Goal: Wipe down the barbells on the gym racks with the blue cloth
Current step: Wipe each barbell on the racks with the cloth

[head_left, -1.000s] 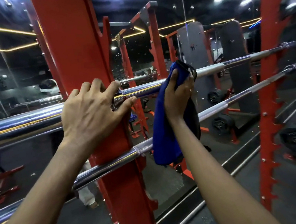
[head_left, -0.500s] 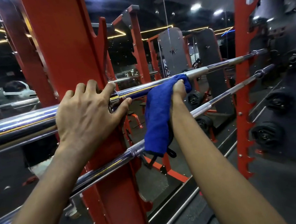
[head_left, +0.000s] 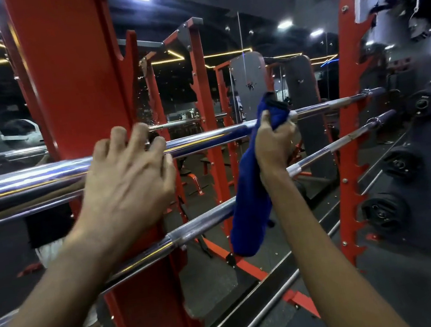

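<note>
Two chrome barbells lie across a red rack. The upper barbell runs from the left edge to the far right upright. My left hand rests over it where it meets the near red upright, fingers curled on the bar. My right hand grips the blue cloth and presses its top around the upper barbell; the rest of the cloth hangs down in front of the lower barbell.
A second red upright stands at the right. Black weight plates hang on a dark wall rack at far right. A mirror behind the rack reflects more red frames. A thin rail runs along the floor below.
My right hand has slid the cloth to the right along the upper barbell and bunched it around the bar. My left hand has stayed on the bar at the near upright.
</note>
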### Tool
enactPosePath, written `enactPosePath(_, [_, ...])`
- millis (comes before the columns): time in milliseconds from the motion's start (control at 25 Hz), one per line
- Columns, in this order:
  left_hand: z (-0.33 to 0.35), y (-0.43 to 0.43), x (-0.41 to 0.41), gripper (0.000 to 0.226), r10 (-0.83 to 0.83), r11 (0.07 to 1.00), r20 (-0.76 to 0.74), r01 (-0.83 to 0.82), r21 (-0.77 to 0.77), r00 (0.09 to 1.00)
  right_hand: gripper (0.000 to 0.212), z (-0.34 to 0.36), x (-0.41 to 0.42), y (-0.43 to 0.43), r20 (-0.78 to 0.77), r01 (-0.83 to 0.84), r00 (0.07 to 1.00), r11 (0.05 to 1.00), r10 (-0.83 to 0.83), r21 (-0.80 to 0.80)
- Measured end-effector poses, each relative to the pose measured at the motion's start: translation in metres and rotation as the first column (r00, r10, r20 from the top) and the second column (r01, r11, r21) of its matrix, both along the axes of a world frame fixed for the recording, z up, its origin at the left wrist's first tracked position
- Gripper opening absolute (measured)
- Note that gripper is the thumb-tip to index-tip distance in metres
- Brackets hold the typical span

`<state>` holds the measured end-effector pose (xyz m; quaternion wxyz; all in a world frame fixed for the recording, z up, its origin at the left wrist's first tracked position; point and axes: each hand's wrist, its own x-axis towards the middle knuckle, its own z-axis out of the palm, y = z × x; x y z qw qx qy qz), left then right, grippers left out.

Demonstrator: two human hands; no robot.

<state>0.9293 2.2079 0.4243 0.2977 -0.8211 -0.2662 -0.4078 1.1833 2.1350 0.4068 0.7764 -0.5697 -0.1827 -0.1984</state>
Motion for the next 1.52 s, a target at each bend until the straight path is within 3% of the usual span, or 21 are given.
enactPosePath(80, [-0.002, -0.018, 0.023, 0.050, 0.056, 0.998, -0.079, -0.058, -0.028, 0.995, 0.040, 0.001, 0.010, 0.004, 0.234, 0.091, 0.972, 0.960, -0.028, -0.264])
enactPosePath(160, [-0.005, -0.030, 0.051, 0.056, 0.102, 0.992, -0.123, -0.110, -0.060, 0.987, 0.042, 0.001, 0.032, 0.005, 0.385, 0.153, 0.923, 0.924, -0.007, -0.351])
enactPosePath(280, [0.002, -0.035, 0.096, 0.063, 0.149, 0.986, -0.131, -0.158, -0.061, 0.980, 0.042, 0.007, 0.091, -0.005, 0.354, 0.152, 0.935, 0.925, -0.019, -0.349])
enactPosePath(400, [-0.002, -0.044, 0.157, 0.069, 0.162, 0.983, -0.248, -0.179, -0.048, 0.955, 0.041, 0.012, 0.158, -0.025, 0.288, 0.146, 0.957, 0.889, -0.017, -0.433])
enactPosePath(520, [0.004, -0.044, 0.222, 0.067, 0.067, 0.993, -0.258, -0.090, -0.079, 0.964, 0.039, 0.017, 0.209, -0.040, 0.307, 0.211, 0.951, 0.819, -0.045, -0.534])
enactPosePath(680, [0.011, -0.042, 0.294, 0.054, -0.096, 0.993, -0.232, 0.079, -0.082, 0.968, 0.043, 0.022, 0.258, -0.055, 0.240, 0.132, 0.971, 0.774, 0.026, -0.619])
enactPosePath(800, [0.011, -0.045, 0.330, 0.042, -0.130, 0.989, -0.245, 0.142, 0.030, 0.961, 0.041, 0.020, 0.262, -0.061, 0.259, -0.034, 0.938, 0.803, 0.231, -0.596])
enactPosePath(920, [0.008, -0.044, 0.334, 0.033, -0.111, 0.984, -0.181, 0.134, 0.121, 0.977, 0.031, 0.009, 0.279, -0.066, 0.360, -0.071, 0.867, 0.799, 0.346, -0.597])
enactPosePath(1080, [0.006, -0.045, 0.330, 0.031, -0.096, 0.985, -0.154, 0.116, 0.126, 0.983, 0.038, 0.012, 0.329, -0.085, 0.283, -0.150, 0.912, 0.883, 0.297, -0.445])
enactPosePath(1160, [0.007, -0.049, 0.332, 0.031, -0.071, 0.991, -0.136, 0.086, 0.106, 0.988, 0.029, 0.009, 0.339, -0.085, 0.250, -0.139, 0.940, 0.932, 0.230, -0.334])
enactPosePath(1240, [0.006, -0.051, 0.334, 0.033, -0.047, 0.993, -0.125, 0.060, 0.101, 0.991, 0.030, -0.001, 0.333, -0.074, 0.291, -0.151, 0.921, 0.924, 0.260, -0.350])
enactPosePath(1400, [0.008, -0.056, 0.335, 0.038, -0.032, 0.996, -0.128, 0.043, 0.084, 0.991, 0.045, -0.024, 0.314, -0.064, 0.558, -0.099, 0.734, 0.874, 0.388, -0.476])
enactPosePath(1520, [0.007, -0.054, 0.336, 0.037, -0.021, 0.996, -0.115, 0.030, 0.080, 0.993, 0.045, -0.013, 0.337, -0.073, 0.492, -0.113, 0.802, 0.896, 0.338, -0.430])
